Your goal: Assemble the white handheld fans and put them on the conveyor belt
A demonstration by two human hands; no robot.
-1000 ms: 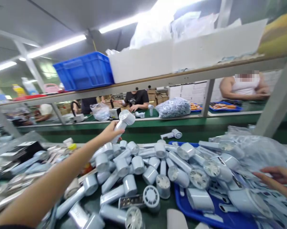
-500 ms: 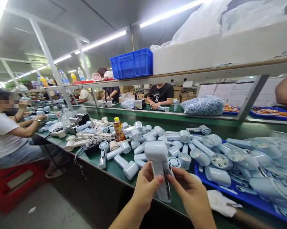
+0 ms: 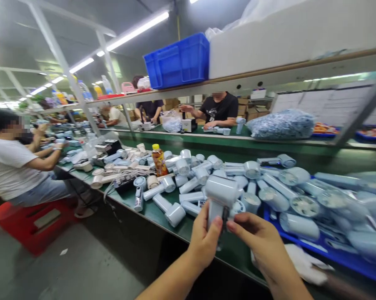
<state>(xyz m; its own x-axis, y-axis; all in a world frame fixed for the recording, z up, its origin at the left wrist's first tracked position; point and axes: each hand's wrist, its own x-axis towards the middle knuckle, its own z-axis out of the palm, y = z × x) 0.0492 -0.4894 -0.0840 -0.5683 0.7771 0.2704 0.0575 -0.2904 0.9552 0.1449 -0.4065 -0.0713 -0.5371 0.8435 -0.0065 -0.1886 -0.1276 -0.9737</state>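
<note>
A light blue handheld fan (image 3: 220, 191) stands upright in front of me, its round head on top. My left hand (image 3: 203, 239) is closed around the handle, thumb across its front. A dark strip runs down the handle's right side. My right hand (image 3: 256, 237) is just right of that strip, thumb and fingers drawn together at the handle's edge. Whatever lies between its fingertips is hidden. Behind the held fan lies a heap of similar light blue fans (image 3: 175, 214) on the green bench (image 3: 178, 234).
Right of my hands, a blue tray (image 3: 312, 246) holds more fans, with a white cloth (image 3: 303, 262) by its front edge. A drink bottle (image 3: 159, 160) stands among the fans. Overhead, a shelf carries a blue bin (image 3: 177, 62). Co-workers sit left and across; a red stool (image 3: 34, 225) is left.
My right hand has drawn slightly away from the handle, its fingers more curled. The held fan has turned a little. The view has shifted, and the person across has raised a hand.
</note>
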